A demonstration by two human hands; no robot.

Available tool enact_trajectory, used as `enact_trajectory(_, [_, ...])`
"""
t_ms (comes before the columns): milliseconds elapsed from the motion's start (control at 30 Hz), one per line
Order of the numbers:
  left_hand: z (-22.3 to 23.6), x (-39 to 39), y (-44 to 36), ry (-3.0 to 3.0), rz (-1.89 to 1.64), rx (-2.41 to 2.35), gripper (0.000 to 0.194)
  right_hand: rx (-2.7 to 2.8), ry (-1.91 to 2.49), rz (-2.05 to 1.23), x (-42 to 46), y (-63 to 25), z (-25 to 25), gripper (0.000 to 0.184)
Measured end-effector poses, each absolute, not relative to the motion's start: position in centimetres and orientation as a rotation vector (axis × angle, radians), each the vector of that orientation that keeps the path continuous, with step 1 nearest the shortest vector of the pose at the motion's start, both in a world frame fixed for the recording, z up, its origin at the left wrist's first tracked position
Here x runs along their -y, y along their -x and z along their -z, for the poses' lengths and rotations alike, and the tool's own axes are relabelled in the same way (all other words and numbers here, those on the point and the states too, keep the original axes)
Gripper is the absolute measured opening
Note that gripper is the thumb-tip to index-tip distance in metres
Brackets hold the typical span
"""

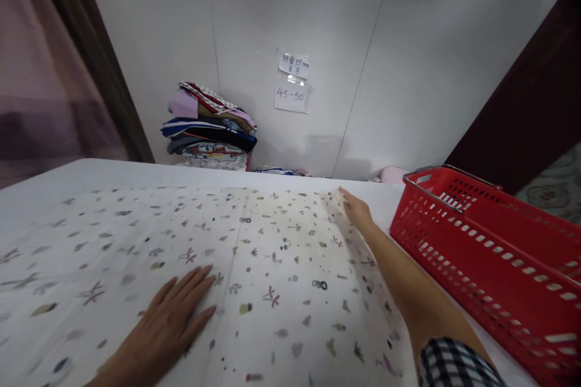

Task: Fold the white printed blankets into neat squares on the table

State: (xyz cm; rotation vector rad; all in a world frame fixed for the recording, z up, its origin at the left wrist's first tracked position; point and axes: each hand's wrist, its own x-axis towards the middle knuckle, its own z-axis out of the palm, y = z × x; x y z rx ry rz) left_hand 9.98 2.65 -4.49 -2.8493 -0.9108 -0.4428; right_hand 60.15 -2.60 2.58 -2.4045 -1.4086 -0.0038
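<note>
A white cloth [267, 260] printed with small plants and other motifs lies spread over the white table, with crease lines running through it. My left hand [175, 314] rests flat on it at the lower left, fingers stretched out. At the cloth's far right corner, my right hand [356, 208] pinches the edge between thumb and fingers. The right side of the cloth lifts slightly along my right forearm, which wears a black-and-white checked sleeve [456, 366].
A red plastic basket [481, 254] with a metal handle stands on the right. Behind the table, folded fabrics [209, 127] are stacked against the wall. Two paper signs [293, 97] are taped there. A pink curtain [54, 72] hangs on the left.
</note>
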Motion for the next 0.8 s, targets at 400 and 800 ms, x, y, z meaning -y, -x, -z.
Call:
enact_trajectory(400, [4.4, -2.6, -10.1, 2.813, 0.425, 0.884, 0.060, 1.629, 2.225, -0.180, 3.8, -57.3, -2.0, 0.042])
enact_trajectory(800, [5.0, -2.9, -9.8, 2.847, 0.452, 0.881, 0.063, 1.040, 2.718, 0.101, 6.0, -64.8, -2.7, 0.034])
